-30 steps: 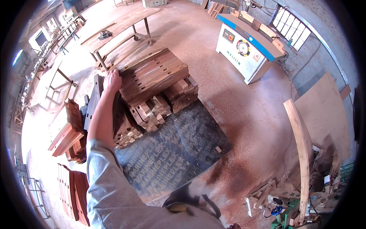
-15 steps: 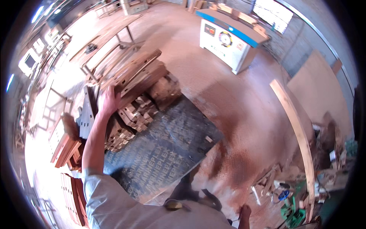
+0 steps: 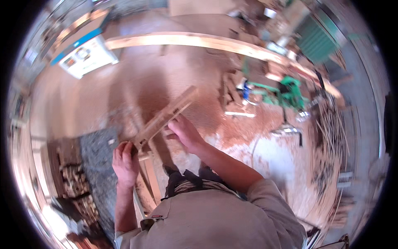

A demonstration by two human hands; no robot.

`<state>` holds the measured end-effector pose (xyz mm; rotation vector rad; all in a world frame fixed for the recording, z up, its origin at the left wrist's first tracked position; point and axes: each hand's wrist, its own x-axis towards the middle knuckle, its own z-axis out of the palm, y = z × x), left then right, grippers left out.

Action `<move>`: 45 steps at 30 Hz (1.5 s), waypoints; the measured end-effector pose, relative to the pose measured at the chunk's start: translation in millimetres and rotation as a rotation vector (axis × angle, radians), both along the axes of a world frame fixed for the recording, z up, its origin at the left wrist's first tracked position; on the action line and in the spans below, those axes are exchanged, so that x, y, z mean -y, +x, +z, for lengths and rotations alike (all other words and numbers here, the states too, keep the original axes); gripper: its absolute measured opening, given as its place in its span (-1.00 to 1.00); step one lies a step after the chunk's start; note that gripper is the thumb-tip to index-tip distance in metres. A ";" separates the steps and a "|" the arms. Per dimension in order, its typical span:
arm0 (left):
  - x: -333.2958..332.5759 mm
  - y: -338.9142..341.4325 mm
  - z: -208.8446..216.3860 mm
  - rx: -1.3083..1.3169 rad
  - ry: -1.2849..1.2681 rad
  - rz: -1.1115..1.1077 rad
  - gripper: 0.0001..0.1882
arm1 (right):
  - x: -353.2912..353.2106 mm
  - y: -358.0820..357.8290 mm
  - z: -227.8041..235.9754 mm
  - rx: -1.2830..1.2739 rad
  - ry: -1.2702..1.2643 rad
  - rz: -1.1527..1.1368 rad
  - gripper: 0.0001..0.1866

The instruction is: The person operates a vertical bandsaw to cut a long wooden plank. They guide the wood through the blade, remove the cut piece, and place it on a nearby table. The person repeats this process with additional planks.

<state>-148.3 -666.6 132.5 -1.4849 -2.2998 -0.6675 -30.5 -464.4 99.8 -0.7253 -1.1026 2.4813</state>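
Note:
A mortised wooden bar [image 3: 166, 116], with dark slots along it, slants up and to the right in front of my body. My left hand [image 3: 126, 162] is closed around its near left end, fingers curled over the top. About halfway along, my right hand [image 3: 186, 133] meets the bar's lower edge with fingers bent against it; motion blur softens this contact. Below the bar, more long wooden pieces [image 3: 150, 178] lie close to my left forearm. Stacked wooden pieces [image 3: 74, 180] rest on the dark printed panel [image 3: 97, 155] at my left.
A white and blue machine [image 3: 85, 56] stands at the far left. One long pale plank [image 3: 178, 39] spans the far side. To the right are a green metal tool or machine [image 3: 290, 93], wood offcuts [image 3: 232, 89] and thin strips [image 3: 331, 137]. Sawdust covers the floor [image 3: 211, 112].
My view has swung to the right. My left hand has left the stack and now grips a wooden bar before me. My right hand has come up from low down to the bar.

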 end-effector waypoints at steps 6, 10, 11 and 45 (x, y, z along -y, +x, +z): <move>-105.9 97.4 -31.9 -0.037 -0.007 -0.280 -0.57 | -81.0 121.6 -7.4 -0.080 -0.366 -0.292 -0.78; -147.7 132.2 -46.3 0.797 0.132 -0.192 -0.55 | -115.1 178.6 -5.7 -0.140 -0.319 -0.442 -0.79; -158.4 137.9 -46.8 1.169 0.202 -0.150 -0.56 | -122.0 186.1 -10.9 -0.166 -0.321 -0.478 -0.79; -573.3 20.7 -115.2 2.023 0.467 -0.214 -0.72 | -294.2 451.8 45.2 0.422 0.269 -1.150 -0.79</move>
